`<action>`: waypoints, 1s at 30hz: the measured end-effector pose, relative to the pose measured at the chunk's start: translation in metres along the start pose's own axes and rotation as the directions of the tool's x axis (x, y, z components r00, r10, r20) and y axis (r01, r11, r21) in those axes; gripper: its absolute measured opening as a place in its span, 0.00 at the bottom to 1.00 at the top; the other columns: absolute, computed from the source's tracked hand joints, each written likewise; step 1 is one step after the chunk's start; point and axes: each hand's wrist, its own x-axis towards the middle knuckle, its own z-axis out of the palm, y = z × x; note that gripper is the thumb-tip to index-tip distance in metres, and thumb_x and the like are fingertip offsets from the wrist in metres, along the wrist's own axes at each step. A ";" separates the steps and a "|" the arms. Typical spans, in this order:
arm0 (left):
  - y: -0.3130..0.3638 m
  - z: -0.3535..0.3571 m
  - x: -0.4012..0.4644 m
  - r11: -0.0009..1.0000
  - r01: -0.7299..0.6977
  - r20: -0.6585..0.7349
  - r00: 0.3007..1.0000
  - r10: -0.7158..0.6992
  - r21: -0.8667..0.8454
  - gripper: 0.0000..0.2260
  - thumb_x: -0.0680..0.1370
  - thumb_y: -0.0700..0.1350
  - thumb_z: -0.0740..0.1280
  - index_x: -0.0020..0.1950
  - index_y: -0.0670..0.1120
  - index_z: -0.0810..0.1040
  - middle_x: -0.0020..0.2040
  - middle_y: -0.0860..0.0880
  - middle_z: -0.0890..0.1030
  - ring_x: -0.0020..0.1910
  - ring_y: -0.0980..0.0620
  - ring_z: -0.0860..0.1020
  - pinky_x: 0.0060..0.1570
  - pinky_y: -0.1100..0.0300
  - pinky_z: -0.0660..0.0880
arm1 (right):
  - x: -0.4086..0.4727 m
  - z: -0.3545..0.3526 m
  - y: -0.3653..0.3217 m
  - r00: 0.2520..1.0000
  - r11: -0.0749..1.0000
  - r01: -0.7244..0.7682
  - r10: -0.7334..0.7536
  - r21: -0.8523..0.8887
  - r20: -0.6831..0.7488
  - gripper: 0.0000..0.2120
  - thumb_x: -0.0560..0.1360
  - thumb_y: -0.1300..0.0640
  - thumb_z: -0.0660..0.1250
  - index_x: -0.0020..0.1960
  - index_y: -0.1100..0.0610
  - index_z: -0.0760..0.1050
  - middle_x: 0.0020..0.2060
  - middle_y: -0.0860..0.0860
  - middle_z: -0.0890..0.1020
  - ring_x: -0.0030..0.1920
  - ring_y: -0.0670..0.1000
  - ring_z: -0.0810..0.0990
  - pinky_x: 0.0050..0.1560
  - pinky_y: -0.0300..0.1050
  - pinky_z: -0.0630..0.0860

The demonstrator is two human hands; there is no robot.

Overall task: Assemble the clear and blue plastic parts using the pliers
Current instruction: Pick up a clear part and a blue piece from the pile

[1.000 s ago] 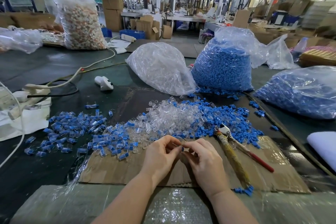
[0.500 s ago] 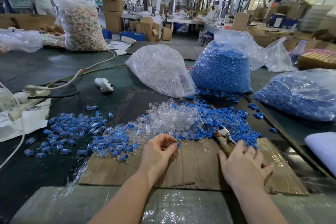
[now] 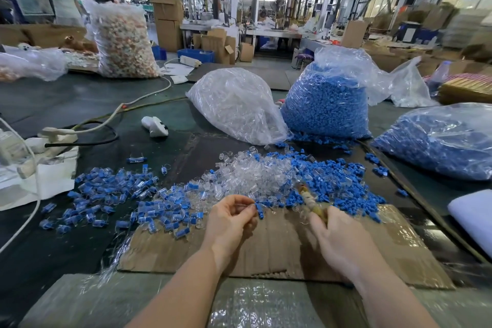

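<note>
Right hand (image 3: 343,242) now grips the pliers (image 3: 312,201) — lifted, blurred.

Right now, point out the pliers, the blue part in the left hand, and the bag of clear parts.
pliers (image 3: 314,204), head view, on the wrapped handle above the right hand.
blue part (image 3: 259,211), head view, on its body beyond the left fingertips.
bag of clear parts (image 3: 237,106), head view, mid-bag.

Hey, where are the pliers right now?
In the head view, right of centre: the right hand grips the pliers, their blurred tip over the loose blue parts beside the clear parts.
</note>
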 end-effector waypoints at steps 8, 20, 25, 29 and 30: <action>-0.001 -0.001 0.003 1.000 -0.002 -0.058 0.998 0.003 0.022 0.04 0.75 0.36 0.68 0.46 0.43 0.79 0.32 0.49 0.81 0.28 0.55 0.77 0.27 0.63 0.73 | -0.013 -0.002 -0.031 0.955 0.946 0.015 -0.110 0.324 0.276 0.17 0.80 0.47 0.55 0.35 0.53 0.63 0.31 0.47 0.67 0.30 0.45 0.65 0.30 0.40 0.59; 0.008 0.004 -0.001 1.000 -0.003 -0.113 0.994 0.006 0.027 0.03 0.75 0.34 0.66 0.46 0.40 0.78 0.35 0.46 0.79 0.29 0.56 0.76 0.30 0.64 0.74 | -0.018 -0.014 -0.041 0.870 0.887 -0.066 -0.173 0.457 0.461 0.10 0.70 0.65 0.57 0.49 0.63 0.74 0.44 0.58 0.79 0.42 0.55 0.77 0.44 0.53 0.75; 0.010 0.005 -0.002 1.000 0.009 -0.123 0.992 -0.006 0.024 0.03 0.76 0.34 0.65 0.46 0.40 0.78 0.35 0.46 0.78 0.31 0.55 0.75 0.33 0.62 0.75 | -0.016 -0.014 -0.041 0.871 0.894 -0.052 -0.177 0.444 0.459 0.12 0.72 0.64 0.57 0.51 0.57 0.75 0.43 0.49 0.76 0.45 0.52 0.78 0.50 0.51 0.76; 0.011 0.005 -0.003 0.999 0.016 -0.116 0.993 -0.012 0.036 0.03 0.76 0.35 0.65 0.47 0.40 0.77 0.36 0.46 0.78 0.31 0.55 0.76 0.33 0.62 0.75 | -0.016 -0.015 -0.040 0.848 0.865 -0.087 -0.195 0.494 0.492 0.10 0.72 0.66 0.57 0.45 0.55 0.74 0.40 0.49 0.76 0.38 0.48 0.76 0.38 0.41 0.74; 0.012 0.005 -0.004 0.999 0.020 -0.110 0.994 -0.017 0.029 0.03 0.76 0.34 0.65 0.47 0.40 0.77 0.36 0.46 0.78 0.32 0.54 0.76 0.33 0.62 0.76 | -0.016 -0.016 -0.041 0.841 0.849 -0.108 -0.199 0.517 0.503 0.11 0.71 0.68 0.57 0.42 0.55 0.73 0.39 0.50 0.76 0.36 0.47 0.76 0.34 0.38 0.73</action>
